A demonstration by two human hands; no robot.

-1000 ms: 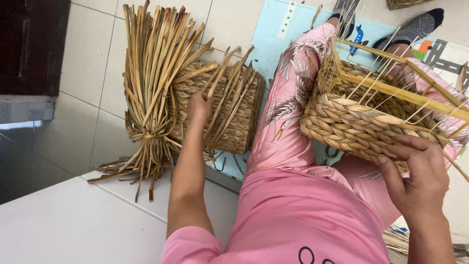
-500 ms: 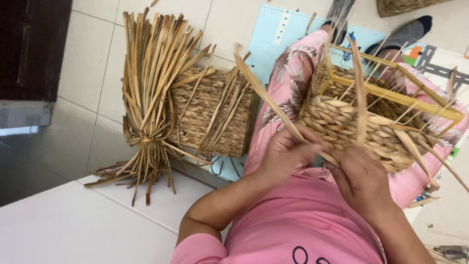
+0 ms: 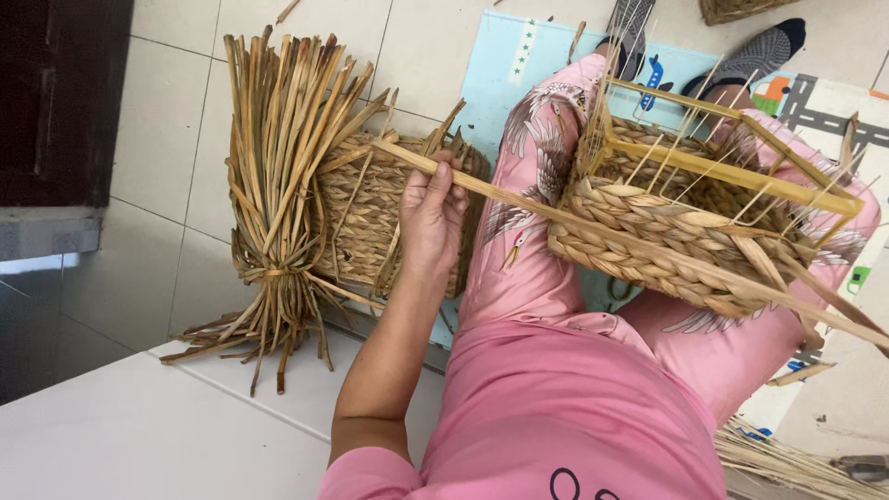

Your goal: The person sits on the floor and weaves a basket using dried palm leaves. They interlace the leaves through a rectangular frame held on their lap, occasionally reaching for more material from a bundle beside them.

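The left hand [image 3: 431,215] pinches one end of a long straw strip [image 3: 593,229] that slants down to the right across the half-woven basket [image 3: 648,250] on the lap; the right hand is out of view.

A home floor is being used as a small weaving spot; pale floor tiles [image 3: 176,102] are being shown beneath a child's play mat [image 3: 519,65] printed with roads and planes; a tied bundle of dried reeds [image 3: 282,185] is being propped against a finished woven basket [image 3: 370,222]; a half-woven basket on a wire frame [image 3: 685,213] is being rested on pink-trousered legs; loose straw [image 3: 787,458] is being left nearby.
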